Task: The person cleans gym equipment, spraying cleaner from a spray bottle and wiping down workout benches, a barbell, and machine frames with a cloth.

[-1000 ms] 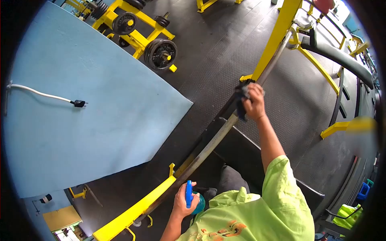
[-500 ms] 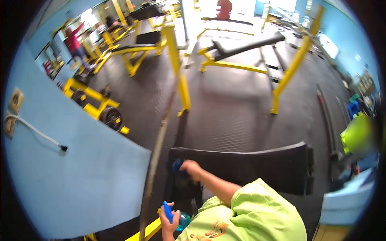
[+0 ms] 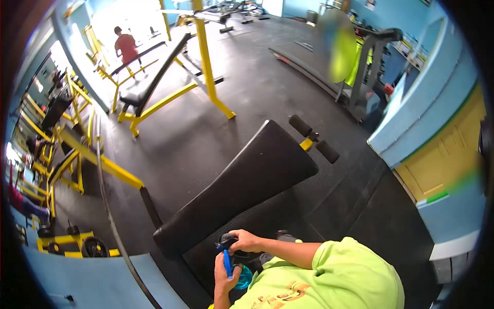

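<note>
My left hand [image 3: 225, 278] is wrapped round a spray bottle [image 3: 244, 277] with a blue trigger head and a teal, see-through body. Right beside the sprayer head, my right hand [image 3: 245, 241] is closed on a dark cloth [image 3: 228, 239], close to my left hand. Just beyond both hands lies the long black padded bench [image 3: 242, 180], slanting up to the right. To the left, a long metal bar [image 3: 110, 216] runs past the bench.
An inclined bench [image 3: 164, 72] with a yellow frame stands ahead. A person in red [image 3: 126, 46] is at the back left. A treadmill [image 3: 314, 67] is at the upper right, a yellow door [image 3: 442, 149] at the right, weight plates [image 3: 94, 247] at the lower left.
My view has swung right, away from the bar and blue wall. My right hand has left the bar and come back with the cloth to the bottle in my left hand.
</note>
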### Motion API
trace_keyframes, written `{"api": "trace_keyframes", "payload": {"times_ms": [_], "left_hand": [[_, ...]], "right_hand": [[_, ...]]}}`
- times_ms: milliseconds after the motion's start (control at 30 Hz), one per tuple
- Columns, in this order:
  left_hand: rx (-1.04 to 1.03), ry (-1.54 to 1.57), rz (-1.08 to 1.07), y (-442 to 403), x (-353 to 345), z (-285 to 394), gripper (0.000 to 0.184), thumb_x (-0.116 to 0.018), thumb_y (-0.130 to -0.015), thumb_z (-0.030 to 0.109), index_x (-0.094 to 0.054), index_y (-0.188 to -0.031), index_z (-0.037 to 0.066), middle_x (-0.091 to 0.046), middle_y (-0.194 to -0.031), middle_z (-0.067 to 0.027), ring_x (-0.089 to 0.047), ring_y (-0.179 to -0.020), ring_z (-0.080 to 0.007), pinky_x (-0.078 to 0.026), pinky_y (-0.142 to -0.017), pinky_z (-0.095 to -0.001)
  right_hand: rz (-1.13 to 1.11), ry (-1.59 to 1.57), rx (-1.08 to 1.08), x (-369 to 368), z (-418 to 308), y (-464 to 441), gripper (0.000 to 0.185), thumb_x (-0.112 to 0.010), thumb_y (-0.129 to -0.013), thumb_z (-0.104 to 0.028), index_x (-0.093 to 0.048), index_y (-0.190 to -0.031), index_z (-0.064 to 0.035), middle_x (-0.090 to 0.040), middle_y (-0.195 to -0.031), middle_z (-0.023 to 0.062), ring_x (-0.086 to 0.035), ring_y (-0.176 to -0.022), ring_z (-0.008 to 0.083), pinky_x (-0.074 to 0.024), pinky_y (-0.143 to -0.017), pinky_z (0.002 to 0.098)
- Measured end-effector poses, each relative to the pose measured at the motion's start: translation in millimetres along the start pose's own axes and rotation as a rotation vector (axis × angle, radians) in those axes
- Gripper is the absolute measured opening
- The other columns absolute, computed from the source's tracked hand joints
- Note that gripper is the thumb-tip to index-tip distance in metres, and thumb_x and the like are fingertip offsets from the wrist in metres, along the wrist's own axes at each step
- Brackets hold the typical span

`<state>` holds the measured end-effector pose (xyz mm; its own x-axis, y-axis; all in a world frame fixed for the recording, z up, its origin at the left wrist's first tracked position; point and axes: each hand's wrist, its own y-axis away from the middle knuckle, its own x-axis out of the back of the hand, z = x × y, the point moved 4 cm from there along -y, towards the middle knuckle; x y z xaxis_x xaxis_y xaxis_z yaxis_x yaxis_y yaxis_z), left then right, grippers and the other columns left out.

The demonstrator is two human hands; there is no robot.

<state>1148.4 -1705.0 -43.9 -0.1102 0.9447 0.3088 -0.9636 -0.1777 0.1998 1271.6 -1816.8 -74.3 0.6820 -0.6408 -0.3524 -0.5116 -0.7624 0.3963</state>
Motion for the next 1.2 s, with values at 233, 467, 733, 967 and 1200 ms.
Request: {"api": "trace_keyframes", "payload": {"times_ms": [233,467,733,967,1200], "left_hand": [[-0.209,-0.214,-0.464,-72,-118,53,0.066,-0.078,-0.067,0.020,-0.055,-0.128,0.007,-0.018,-0.152,-0.0266,-0.031,-0.138,-0.0439,-0.032,-0.111,-0.0453],[-0.446,-0.226,-0.802,-137,-309,129,0.058,-0.077,-0.069,0.022,-0.062,-0.124,0.013,-0.030,-0.143,-0.0246,-0.041,-0.129,-0.0438,-0.040,-0.105,-0.0439],[-0.437,-0.084,-0.924,-175,-519,201,0.056,-0.075,-0.070,0.023,-0.059,-0.120,0.004,-0.048,-0.120,-0.0183,-0.051,-0.111,-0.0341,-0.043,-0.096,-0.0408],[-0.584,0.059,-1.074,-244,-662,270,0.059,-0.076,-0.066,0.029,-0.061,-0.118,0.005,-0.051,-0.114,-0.0173,-0.054,-0.106,-0.0328,-0.043,-0.093,-0.0412],[-0.718,-0.048,-1.286,-330,-794,327,0.056,-0.074,-0.069,0.021,-0.062,-0.121,0.005,-0.049,-0.106,-0.0158,-0.053,-0.095,-0.0290,-0.045,-0.086,-0.0385]], "right_hand": [[0.138,-0.001,0.167,121,-24,102,0.050,-0.057,-0.068,-0.002,-0.060,-0.118,-0.0006,-0.065,-0.103,0.0062,-0.060,-0.097,0.0161,-0.0471,-0.092,0.0286],[0.055,-0.198,0.201,288,-17,256,0.079,-0.057,-0.066,-0.002,-0.041,-0.144,-0.0033,-0.056,-0.119,0.0030,-0.052,-0.107,0.0129,-0.0424,-0.097,0.0262],[0.411,0.064,0.325,464,-30,390,0.064,-0.058,-0.071,-0.003,-0.046,-0.135,-0.0024,-0.057,-0.120,0.0059,-0.052,-0.112,0.0152,-0.0419,-0.101,0.0289],[1.056,0.353,0.306,577,-49,488,0.055,-0.062,-0.073,-0.007,-0.052,-0.127,-0.0017,-0.056,-0.118,0.0122,-0.056,-0.111,0.0237,-0.0448,-0.097,0.0330],[1.728,0.601,0.215,694,-76,544,0.037,-0.064,-0.066,0.004,-0.060,-0.102,-0.0026,-0.060,-0.099,0.0132,-0.062,-0.091,0.0287,-0.0516,-0.083,0.0374]]}}
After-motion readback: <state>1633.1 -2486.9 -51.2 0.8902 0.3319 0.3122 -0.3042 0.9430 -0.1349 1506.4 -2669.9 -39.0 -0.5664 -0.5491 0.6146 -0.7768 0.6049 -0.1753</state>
